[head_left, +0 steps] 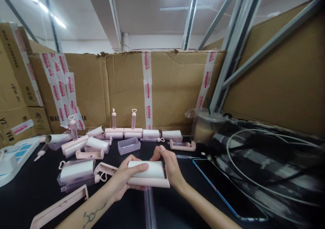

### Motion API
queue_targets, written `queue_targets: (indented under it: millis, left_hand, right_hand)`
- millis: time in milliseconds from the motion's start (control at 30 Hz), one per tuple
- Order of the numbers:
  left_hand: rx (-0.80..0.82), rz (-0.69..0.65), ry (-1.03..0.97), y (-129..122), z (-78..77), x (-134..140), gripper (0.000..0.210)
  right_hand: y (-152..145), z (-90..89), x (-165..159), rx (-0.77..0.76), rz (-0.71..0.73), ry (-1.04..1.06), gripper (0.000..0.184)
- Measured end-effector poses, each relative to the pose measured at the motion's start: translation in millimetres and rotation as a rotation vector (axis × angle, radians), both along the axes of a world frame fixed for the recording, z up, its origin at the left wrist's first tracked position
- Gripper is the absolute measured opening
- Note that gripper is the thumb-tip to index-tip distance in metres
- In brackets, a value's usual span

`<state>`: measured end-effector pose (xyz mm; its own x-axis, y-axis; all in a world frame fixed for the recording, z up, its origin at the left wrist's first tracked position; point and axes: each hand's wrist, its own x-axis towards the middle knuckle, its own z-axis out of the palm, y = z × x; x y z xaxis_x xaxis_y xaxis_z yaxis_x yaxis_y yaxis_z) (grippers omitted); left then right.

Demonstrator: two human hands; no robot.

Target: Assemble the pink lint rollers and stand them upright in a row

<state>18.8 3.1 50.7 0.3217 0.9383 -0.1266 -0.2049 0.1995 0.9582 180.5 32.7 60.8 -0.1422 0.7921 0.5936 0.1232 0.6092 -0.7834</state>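
Note:
My left hand [124,176] grips a lint roller, a white sticky roll [149,169] in a pale pink holder [152,182], with the thumb across the roll. At the roller's right end, my right hand [171,166] is cupped with bent fingers against it; part of its grip is hidden. Below the roller, a long clear tube-like piece [150,208] lies on the black table. To the left are a pink holder half [61,207], a clear case with a white roll [77,171] and a pink heart-shaped loop handle [103,177].
A small clear tray [129,146], more pink rollers [114,133] and white rolls [172,134] line the back. On the right lie a phone [228,190], a drink cup [207,125] and a white cable [228,141]. Cardboard [124,86] walls the table's rear.

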Motion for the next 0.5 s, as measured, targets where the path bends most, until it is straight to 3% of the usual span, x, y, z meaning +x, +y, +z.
queue_targets:
  millis: [233, 500]
  left_hand:
    - [0.002, 0.020, 0.033, -2, -2.0, 1, 0.038]
    - [-0.005, 0.103, 0.053, -4, 0.4, 1, 0.037]
  right_hand:
    - [4, -4.4, 3, -0.028, 0.001, -0.087, 0.049]
    - [-8, -1.4, -4, -0.016, 0.101, -0.071, 0.044]
